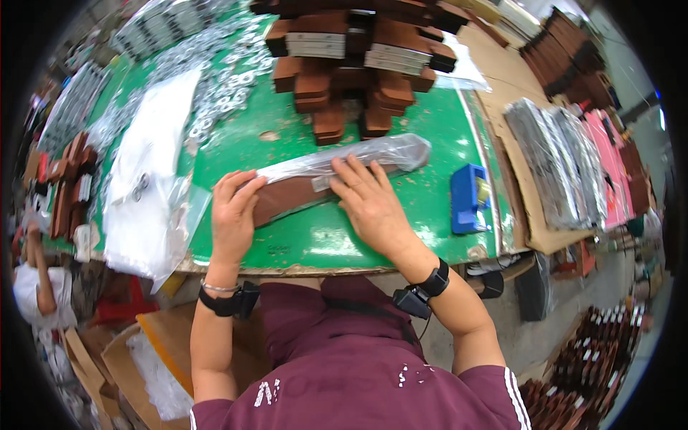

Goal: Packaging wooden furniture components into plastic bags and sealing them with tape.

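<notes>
A long, flat brown piece (287, 198) in a clear plastic sleeve (394, 152) lies on the green tabletop (423, 244). The left hand (233, 209) bends its fingers over the nine-o'clock end, grip impossible to tell; the right hand (369, 204) spreads its fingers, unclenched, on top. Blue plastic tape dispenser (464, 201): three o'clock.

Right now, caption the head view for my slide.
Left hand and right hand on a brown piece and clear plastic, green tabletop beneath.
</notes>
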`<state>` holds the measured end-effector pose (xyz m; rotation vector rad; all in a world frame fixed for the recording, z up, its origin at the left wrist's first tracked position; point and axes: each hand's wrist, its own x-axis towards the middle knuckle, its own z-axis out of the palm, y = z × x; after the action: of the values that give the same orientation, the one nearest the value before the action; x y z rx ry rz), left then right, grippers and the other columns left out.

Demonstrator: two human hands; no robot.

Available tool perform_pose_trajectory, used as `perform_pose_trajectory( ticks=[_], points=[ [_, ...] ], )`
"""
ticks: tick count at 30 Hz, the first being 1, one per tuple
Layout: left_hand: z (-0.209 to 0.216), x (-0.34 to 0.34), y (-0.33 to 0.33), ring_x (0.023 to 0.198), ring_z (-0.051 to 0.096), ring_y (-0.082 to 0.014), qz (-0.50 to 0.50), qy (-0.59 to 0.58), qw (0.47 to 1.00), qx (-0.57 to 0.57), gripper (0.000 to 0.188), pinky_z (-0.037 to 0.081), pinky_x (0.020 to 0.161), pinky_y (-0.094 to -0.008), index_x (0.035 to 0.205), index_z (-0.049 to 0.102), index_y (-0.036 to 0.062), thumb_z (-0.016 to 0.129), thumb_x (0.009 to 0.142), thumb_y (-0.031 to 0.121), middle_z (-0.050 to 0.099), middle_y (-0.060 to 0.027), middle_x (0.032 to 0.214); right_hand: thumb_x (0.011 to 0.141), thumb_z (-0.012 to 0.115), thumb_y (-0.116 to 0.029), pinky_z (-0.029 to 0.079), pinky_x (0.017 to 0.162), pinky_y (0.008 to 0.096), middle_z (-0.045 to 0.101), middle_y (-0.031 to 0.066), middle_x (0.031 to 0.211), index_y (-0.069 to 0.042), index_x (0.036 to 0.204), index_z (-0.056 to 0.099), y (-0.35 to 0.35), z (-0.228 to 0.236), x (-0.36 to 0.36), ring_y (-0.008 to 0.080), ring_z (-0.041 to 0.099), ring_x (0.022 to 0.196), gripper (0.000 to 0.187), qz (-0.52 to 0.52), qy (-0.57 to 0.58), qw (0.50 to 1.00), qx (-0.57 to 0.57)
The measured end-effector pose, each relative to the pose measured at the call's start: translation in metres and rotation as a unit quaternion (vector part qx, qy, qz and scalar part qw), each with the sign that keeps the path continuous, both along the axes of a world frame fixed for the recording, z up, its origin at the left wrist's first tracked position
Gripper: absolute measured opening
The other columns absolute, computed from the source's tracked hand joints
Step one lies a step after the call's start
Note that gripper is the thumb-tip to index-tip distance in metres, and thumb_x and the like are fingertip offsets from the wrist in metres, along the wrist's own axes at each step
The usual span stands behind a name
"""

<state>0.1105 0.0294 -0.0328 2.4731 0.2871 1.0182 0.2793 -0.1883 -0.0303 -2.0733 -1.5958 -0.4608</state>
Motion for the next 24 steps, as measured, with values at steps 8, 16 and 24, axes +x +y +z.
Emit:
perform_pose_trajectory(
  ticks=[8, 16, 24],
  points=[
    [-0.003, -0.001, -0.004, 0.116, 0.053, -0.0336, -0.008, -0.005, 1.0, -0.023, 0.03, 0.041, 0.101, -0.0432, 0.111, 0.07, 0.0074, 0.062, 0.084, -0.002, 0.062, -0.0094, 0.117, 0.092, 0.064, -0.006, 0.049, 0.088, 0.0339, 0.066, 0.0115, 0.104, 0.0, 0.113, 0.061, -0.149, 0.033, 0.023, 0.0233, 0.063, 0.097, 0.022, -0.329, 0.181, 0.895, 0.24],
    [-0.004, -0.003, -0.004, 0.117, 0.052, -0.0345, -0.004, -0.011, 1.0, -0.015, 0.028, 0.041, 0.101, -0.0436, 0.111, 0.069, 0.0068, 0.062, 0.085, 0.0, 0.061, -0.0097, 0.118, 0.095, 0.063, -0.014, 0.045, 0.095, 0.0316, 0.07, 0.0159, 0.104, 0.007, 0.139, 0.036, -0.192, 0.018, 0.044, 0.0184, 0.065, 0.1, 0.056, -0.305, 0.571, 0.728, 0.223],
    [-0.004, -0.003, -0.005, 0.116, 0.052, -0.0345, -0.011, -0.012, 1.0, -0.001, 0.028, 0.041, 0.101, -0.0436, 0.112, 0.068, 0.0069, 0.061, 0.086, 0.001, 0.061, -0.01, 0.118, 0.092, 0.064, -0.006, 0.047, 0.092, 0.0296, 0.072, 0.0158, 0.098, 0.009, 0.135, 0.039, -0.181, 0.013, 0.051, 0.0178, 0.067, 0.093, 0.052, -0.274, 0.577, 0.699, 0.323]
  ],
)
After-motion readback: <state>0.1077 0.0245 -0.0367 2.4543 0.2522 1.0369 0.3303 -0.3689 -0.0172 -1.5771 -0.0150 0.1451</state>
